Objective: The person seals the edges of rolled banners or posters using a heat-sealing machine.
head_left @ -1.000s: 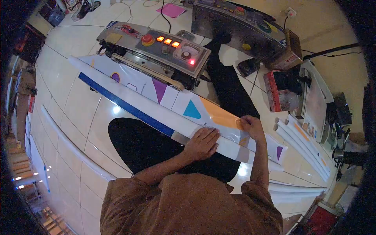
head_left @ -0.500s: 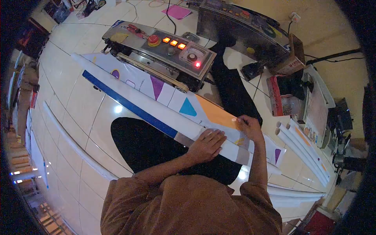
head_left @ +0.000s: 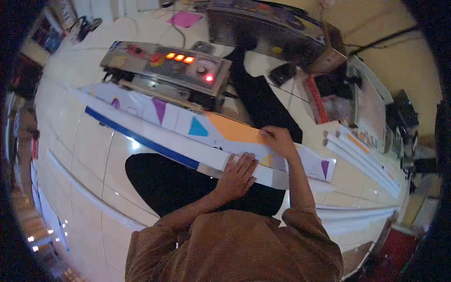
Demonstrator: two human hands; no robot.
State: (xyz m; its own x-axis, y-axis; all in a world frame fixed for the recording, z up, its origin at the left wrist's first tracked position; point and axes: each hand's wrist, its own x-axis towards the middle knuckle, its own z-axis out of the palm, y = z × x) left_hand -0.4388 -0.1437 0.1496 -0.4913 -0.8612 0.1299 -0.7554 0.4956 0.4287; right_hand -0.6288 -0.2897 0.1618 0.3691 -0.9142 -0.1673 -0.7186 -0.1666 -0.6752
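A long printed plastic sheet (head_left: pixel 178 123), white with purple, teal and orange shapes, lies along the front of a metal band-sealing machine (head_left: pixel 164 68). Its near side forms a long white roll or fold (head_left: pixel 155 134), resting on a blue-edged strip (head_left: pixel 141 136) across my lap. My left hand (head_left: pixel 236 175) lies on the white fold, palm down, fingers spread. Farther right, my right hand (head_left: pixel 280 142) pinches the sheet's far edge at the orange part, near the machine's right end. The sheet's far edge is partly hidden under the sealer's belt.
Orange buttons and a red light glow on the sealer. Behind it stands another metal machine (head_left: pixel 263 33). White rolled tubes (head_left: pixel 361 162) lie at right, beside a red-edged box (head_left: pixel 317 101). A long white tube (head_left: pixel 89 197) crosses the tiled floor at left.
The camera view has shifted, so the sealer and sheet appear farther left. My left hand's fingers have spread wider on the fold. My right hand still pinches the sheet's edge.
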